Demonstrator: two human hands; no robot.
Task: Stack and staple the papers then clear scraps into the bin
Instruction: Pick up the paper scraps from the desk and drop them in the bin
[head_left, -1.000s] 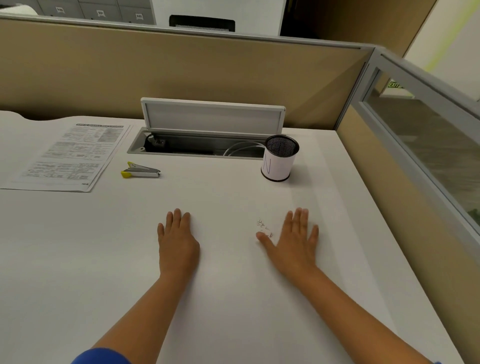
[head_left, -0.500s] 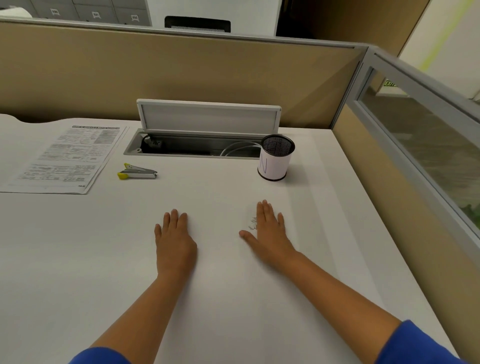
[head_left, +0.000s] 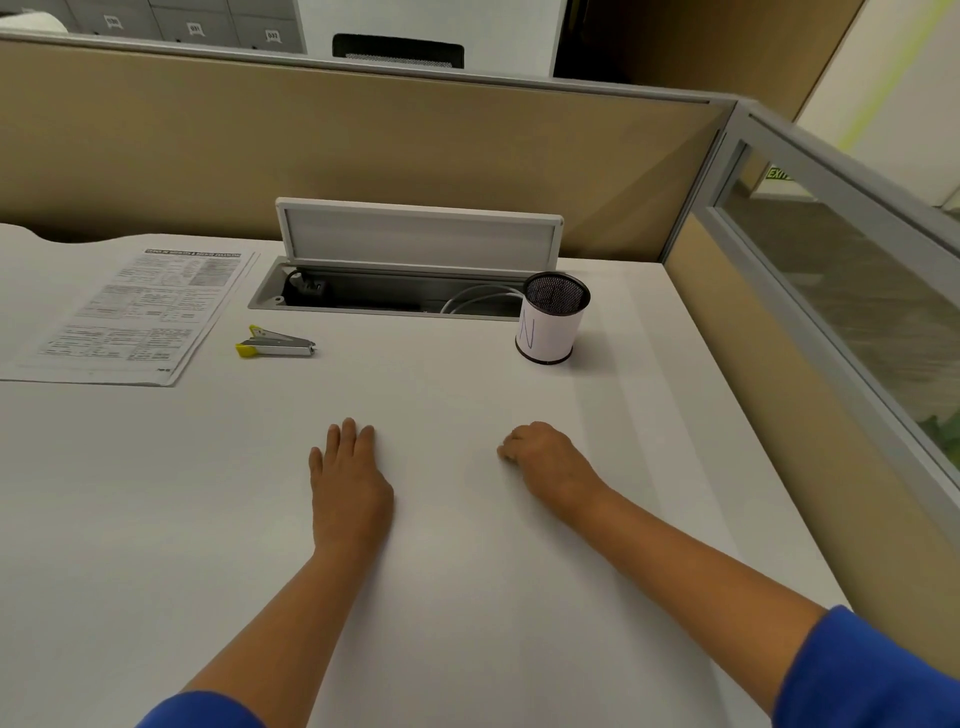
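My right hand lies on the white desk with its fingers curled under, on the spot where small staple scraps lay. The scraps are hidden beneath it. Flat on the desk to its left is my left hand, fingers straight and holding nothing. A stack of printed papers lies at the far left. The yellow and silver stapler sits just right of the papers. The black mesh bin, wrapped in white paper, stands beyond my right hand.
An open cable tray with its lid raised is set into the desk behind the stapler and the bin. Tan partition walls close the back and the right side, with a glass panel on the right.
My right hand slid left over the small scraps and curled its fingers onto them, so they no longer show. My left hand stayed flat in place.
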